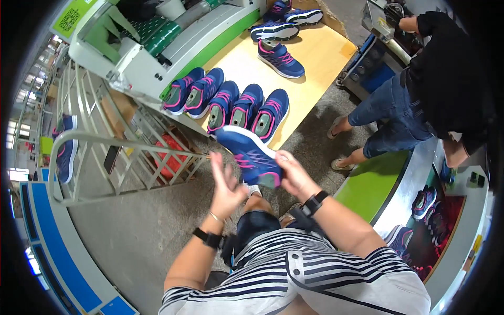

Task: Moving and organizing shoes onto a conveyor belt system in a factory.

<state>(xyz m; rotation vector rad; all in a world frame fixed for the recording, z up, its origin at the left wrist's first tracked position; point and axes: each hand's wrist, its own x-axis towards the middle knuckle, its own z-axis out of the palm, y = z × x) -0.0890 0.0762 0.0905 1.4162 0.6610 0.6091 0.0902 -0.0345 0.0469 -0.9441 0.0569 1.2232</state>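
Observation:
My right hand (pixel 295 176) grips the heel end of a navy blue shoe (pixel 247 152) with pink stripes, held sole-side away, toe pointing up-left. My left hand (pixel 226 186) is beside the shoe with its fingers spread, holding nothing, just left of the shoe's heel. Beyond the held shoe, a row of several matching navy and pink shoes (pixel 226 102) lies on a pale wooden table (pixel 320 52). Three more shoes (pixel 281 31) lie at the table's far end.
A white and green machine (pixel 157 47) stands left of the table. A grey metal rack (pixel 105 152) with a shoe stands to my left. Another person (pixel 420 89) in dark clothes stands at the right. A conveyor (pixel 430 210) carrying shoes runs at the lower right.

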